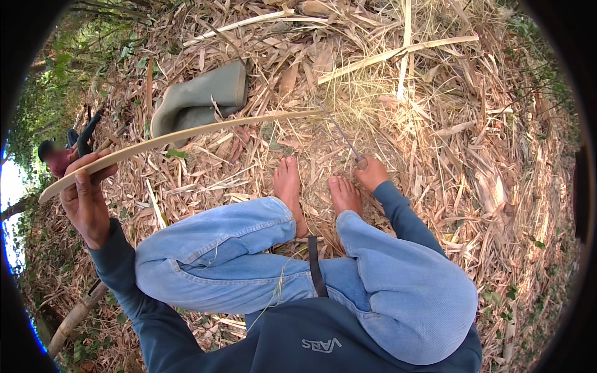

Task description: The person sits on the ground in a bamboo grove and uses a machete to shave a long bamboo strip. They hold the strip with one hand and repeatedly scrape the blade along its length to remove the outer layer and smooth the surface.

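Observation:
My left hand [86,198] is raised at the left with its fingers wrapped round one end of a long, pale bamboo strip [205,126]. The strip bows gently across to the middle, where its far end meets the thin blade of a knife [341,133]. My right hand [373,174] is closed on the knife's handle, low beside my bare right foot [344,194]. The blade points up and to the left. Whether its edge bites into the strip or only touches it, I cannot tell. Fine, curly shavings [357,109] lie round the blade.
Dry leaf litter [491,205] covers the ground. A pair of green rubber boots [208,92] lies on its side beyond the strip. More split strips [398,57] lie at the far side. Another person [59,158] is at the left, near the greenery. A cut pole [76,317] lies lower left.

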Motion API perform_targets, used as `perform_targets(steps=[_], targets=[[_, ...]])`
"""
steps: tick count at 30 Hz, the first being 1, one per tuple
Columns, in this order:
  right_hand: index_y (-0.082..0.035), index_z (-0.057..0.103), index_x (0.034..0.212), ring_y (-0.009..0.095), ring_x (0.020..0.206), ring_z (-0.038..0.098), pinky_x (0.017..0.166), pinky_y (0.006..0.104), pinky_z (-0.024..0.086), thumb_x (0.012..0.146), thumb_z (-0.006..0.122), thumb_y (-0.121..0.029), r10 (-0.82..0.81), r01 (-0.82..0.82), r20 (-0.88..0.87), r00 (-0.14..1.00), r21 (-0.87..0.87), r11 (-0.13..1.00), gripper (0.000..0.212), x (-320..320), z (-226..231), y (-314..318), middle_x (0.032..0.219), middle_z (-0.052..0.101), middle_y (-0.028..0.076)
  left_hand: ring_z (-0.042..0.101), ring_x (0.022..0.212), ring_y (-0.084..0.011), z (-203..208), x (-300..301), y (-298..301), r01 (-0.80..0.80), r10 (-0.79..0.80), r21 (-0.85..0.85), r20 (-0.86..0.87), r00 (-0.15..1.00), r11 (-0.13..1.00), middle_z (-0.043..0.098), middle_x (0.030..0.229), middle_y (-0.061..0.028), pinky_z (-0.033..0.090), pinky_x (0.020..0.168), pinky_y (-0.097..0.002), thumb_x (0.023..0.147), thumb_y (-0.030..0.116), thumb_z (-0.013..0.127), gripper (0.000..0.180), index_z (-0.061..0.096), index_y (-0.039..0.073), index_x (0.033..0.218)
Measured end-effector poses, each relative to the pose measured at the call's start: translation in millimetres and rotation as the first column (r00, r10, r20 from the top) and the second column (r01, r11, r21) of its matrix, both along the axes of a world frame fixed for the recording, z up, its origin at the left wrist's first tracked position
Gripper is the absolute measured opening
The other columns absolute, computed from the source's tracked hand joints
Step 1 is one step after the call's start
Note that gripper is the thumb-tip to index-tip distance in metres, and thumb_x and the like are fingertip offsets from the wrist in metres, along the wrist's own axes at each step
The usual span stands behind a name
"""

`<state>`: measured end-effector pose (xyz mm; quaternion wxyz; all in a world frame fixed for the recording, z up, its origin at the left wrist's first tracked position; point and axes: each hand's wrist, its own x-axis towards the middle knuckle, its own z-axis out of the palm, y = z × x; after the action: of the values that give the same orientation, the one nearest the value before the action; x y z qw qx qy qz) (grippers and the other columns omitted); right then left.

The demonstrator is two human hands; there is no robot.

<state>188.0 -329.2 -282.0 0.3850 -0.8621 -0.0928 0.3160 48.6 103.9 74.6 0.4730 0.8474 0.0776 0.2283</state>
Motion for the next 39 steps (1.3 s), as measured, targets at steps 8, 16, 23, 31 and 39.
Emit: perform_targets(steps=[8,16,23,31,39], targets=[[-0.002,0.061,0.101,0.038,0.085,0.064,0.075,0.0425,0.049,0.078,0.067,-0.025,-0.046,0.037,-0.100,0.994,-0.089,0.995,0.033,6.9,-33.6,-16.8,0.086,0.065,0.023,0.066,0.094,-0.0289,-0.4,5.5,-4.0,-0.019,0.019,0.001,0.010,1.000,1.000,0.063,0.107,-0.0251,0.056,0.085,-0.0355,0.100,0.022,0.043,0.036,0.055,-0.009,0.114],[-0.001,0.059,0.102,0.031,0.078,0.065,0.070,0.0383,0.050,0.079,0.069,-0.024,0.178,-0.165,-0.054,0.983,0.190,0.968,0.034,-8.2,77.8,26.3,0.084,0.066,0.018,0.063,0.103,-0.0328,6.8,-6.7,5.6,0.162,-0.162,-0.018,-0.006,0.987,0.987,0.062,0.110,-0.0245,0.053,0.090,-0.0422,0.100,0.026,0.045,0.037,0.055,-0.007,0.114],[-0.002,0.059,0.099,0.037,0.080,0.065,0.071,0.0422,0.050,0.078,0.067,-0.025,-0.010,0.015,-0.028,1.000,0.163,0.987,0.031,-11.4,25.3,19.0,0.082,0.065,0.021,0.063,0.104,-0.0333,3.5,-5.6,6.9,0.192,-0.192,-0.004,-0.009,0.981,0.981,0.062,0.109,-0.0242,0.054,0.088,-0.0427,0.099,0.029,0.047,0.038,0.056,-0.006,0.112],[0.002,0.058,0.114,0.036,0.088,0.064,0.078,0.0397,0.051,0.076,0.069,-0.026,0.002,-0.001,-0.069,0.998,0.017,1.000,0.048,-0.6,-10.5,-4.5,0.095,0.065,0.024,0.063,0.102,-0.0333,4.5,-5.3,6.8,0.159,-0.159,0.006,-0.023,0.987,0.987,0.062,0.110,-0.0237,0.054,0.088,-0.0417,0.099,0.028,0.046,0.038,0.056,-0.006,0.112],[0.000,0.061,0.102,0.035,0.082,0.064,0.075,0.0408,0.050,0.076,0.069,-0.025,-0.008,0.006,-0.036,0.999,-0.042,0.999,0.037,0.7,-13.9,-5.4,0.087,0.066,0.022,0.064,0.100,-0.0323,6.0,-5.4,5.6,0.147,-0.147,0.002,-0.010,0.989,0.989,0.062,0.111,-0.0245,0.054,0.086,-0.0417,0.099,0.029,0.045,0.038,0.055,-0.006,0.112]])
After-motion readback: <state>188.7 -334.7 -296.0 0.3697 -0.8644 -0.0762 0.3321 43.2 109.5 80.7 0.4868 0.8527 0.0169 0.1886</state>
